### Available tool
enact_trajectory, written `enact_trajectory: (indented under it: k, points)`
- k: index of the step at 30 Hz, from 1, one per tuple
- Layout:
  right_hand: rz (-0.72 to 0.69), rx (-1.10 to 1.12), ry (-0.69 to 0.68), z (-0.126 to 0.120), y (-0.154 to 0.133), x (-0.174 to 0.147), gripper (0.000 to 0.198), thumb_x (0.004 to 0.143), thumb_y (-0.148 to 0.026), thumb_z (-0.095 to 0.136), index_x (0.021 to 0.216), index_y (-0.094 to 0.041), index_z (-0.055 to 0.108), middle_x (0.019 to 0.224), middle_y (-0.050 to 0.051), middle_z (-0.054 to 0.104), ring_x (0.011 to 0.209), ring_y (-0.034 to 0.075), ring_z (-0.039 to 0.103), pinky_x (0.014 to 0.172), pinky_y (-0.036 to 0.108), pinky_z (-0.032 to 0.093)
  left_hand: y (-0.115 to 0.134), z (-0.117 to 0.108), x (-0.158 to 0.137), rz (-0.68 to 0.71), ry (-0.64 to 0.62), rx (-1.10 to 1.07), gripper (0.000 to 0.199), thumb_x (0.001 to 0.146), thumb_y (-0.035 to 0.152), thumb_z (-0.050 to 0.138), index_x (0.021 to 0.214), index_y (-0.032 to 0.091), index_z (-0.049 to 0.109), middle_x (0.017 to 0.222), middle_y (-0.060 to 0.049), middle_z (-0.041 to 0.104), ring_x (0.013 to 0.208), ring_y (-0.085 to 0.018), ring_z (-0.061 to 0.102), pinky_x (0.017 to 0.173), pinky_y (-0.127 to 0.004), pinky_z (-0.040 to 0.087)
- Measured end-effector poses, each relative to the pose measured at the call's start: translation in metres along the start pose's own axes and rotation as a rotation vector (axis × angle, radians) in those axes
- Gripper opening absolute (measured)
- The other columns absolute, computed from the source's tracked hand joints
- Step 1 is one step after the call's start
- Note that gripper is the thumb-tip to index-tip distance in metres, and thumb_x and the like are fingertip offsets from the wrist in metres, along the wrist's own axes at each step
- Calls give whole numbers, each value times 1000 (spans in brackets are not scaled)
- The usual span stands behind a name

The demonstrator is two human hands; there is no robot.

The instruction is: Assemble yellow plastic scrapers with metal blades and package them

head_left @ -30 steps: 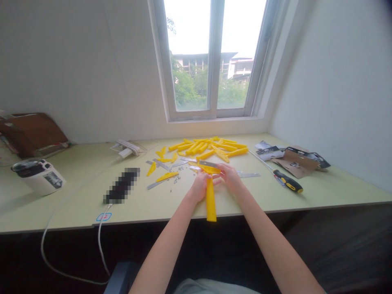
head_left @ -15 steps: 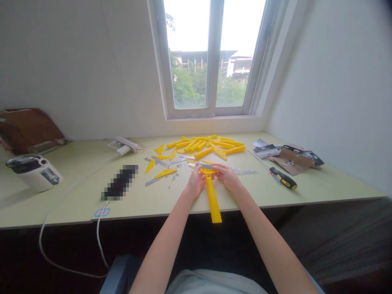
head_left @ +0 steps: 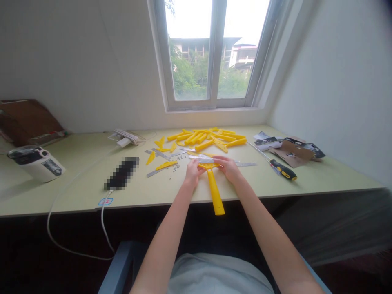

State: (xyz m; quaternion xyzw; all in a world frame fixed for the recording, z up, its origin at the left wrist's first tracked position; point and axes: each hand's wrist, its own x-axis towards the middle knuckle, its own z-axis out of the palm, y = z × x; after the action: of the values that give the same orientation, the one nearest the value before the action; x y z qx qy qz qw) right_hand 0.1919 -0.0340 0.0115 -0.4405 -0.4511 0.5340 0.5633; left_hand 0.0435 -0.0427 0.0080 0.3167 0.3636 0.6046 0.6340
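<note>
Yellow scraper (head_left: 216, 194) pinched between my two hands

I hold the scraper just above the front of the pale green desk (head_left: 245, 185), its handle slanting toward me past the desk's edge. My left hand (head_left: 192, 171) pinches the left end of its wide head, fingers bent around it; my right hand (head_left: 229, 168) pinches the right end. A metal blade (head_left: 206, 161) lies along that head; I cannot tell whether it is fastened.

Just left of the scraper are scattered small screws (head_left: 175, 168), a yellow clamp piece (head_left: 167, 165) and a loose steel blade (head_left: 154, 172) beneath it. Beyond the scraper lies a heap of yellow handles (head_left: 197, 138).

Right of the scraper rests a black-and-yellow screwdriver (head_left: 283, 170); farther right is opened cardboard packaging (head_left: 294, 153) with black printed cards (head_left: 267, 143), the lettering too small to read. Well left of the scraper, a blue-bordered sticker (head_left: 105, 201) on the desk's edge bears a red mark I cannot make out, and a white flask (head_left: 33, 167) wears a black-and-white label (head_left: 51, 166), also illegible.
</note>
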Motion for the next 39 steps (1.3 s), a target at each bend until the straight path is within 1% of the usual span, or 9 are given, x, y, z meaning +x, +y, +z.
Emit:
enact_trajectory:
  k: [3, 8, 12, 15, 19, 22, 26, 32, 39]
  points:
    - [-19, -5, -24, 2, -3, -4, 22, 59, -30, 71, 79, -21, 71, 91, 5, 70, 90, 21, 61, 72, 29, 47, 2, 0, -1, 27, 5, 8, 11, 82, 23, 49, 88, 16, 55, 87, -8, 64, 77, -17, 64, 74, -34, 51]
    - [-36, -31, -89, 2, -6, -8, 28, 63, -33, 71, 88, -21, 71, 99, 7, 68, 90, 22, 61, 67, 29, 49, 4, 1, -3, 85, -33, 27, 11, 83, 25, 49, 91, 18, 53, 92, -7, 62, 78, -16, 63, 73, -33, 51]
    - [-35, -35, -95, 2, -5, -7, 27, 62, -32, 72, 87, -20, 71, 97, 8, 68, 86, 21, 62, 61, 26, 50, 5, 1, -3, 120, -36, 51, 14, 84, 26, 47, 95, 20, 52, 94, -7, 62, 79, -15, 62, 71, -32, 51]
    - [-35, -10, -100, 2, -3, -6, 25, 60, -31, 74, 82, -19, 72, 93, 8, 69, 83, 21, 63, 64, 28, 52, 5, 2, -4, 149, -28, 63, 16, 84, 28, 47, 97, 20, 51, 95, -7, 62, 80, -15, 62, 71, -31, 51]
    - [-63, 29, -73, 3, -3, -5, 23, 58, -31, 76, 75, -17, 71, 85, 7, 69, 80, 20, 64, 70, 31, 52, 7, 3, -5, 186, -41, 68, 20, 83, 31, 48, 101, 22, 51, 96, -7, 63, 84, -16, 62, 72, -31, 51]
    - [-111, 40, -21, 2, -2, -4, 23, 56, -32, 77, 72, -17, 70, 78, 5, 68, 74, 18, 64, 68, 30, 52, 8, 4, -6, 190, -66, 71, 22, 82, 33, 49, 101, 22, 52, 96, -7, 64, 86, -18, 62, 73, -32, 51]
    - [-200, 35, 37, 2, -4, -3, 24, 57, -33, 77, 74, -18, 70, 77, 3, 68, 69, 16, 62, 64, 28, 52, 8, 4, -5, 176, -78, 83, 20, 80, 33, 51, 92, 18, 57, 96, -8, 64, 82, -18, 63, 70, -34, 52]
    - [-277, 10, 44, 5, -8, -6, 26, 57, -35, 76, 76, -19, 70, 75, 3, 67, 67, 16, 60, 54, 25, 49, 8, 3, -5, 208, -64, 104, 14, 74, 26, 56, 82, 15, 58, 81, -7, 68, 68, -16, 65, 64, -30, 52]
    - [-288, -10, 43, 4, -8, -5, 30, 56, -40, 75, 77, -20, 69, 75, 3, 67, 68, 17, 61, 54, 27, 48, 10, 5, -7, 217, -88, 105, 17, 74, 26, 56, 85, 13, 59, 80, -7, 69, 72, -19, 66, 67, -31, 52]
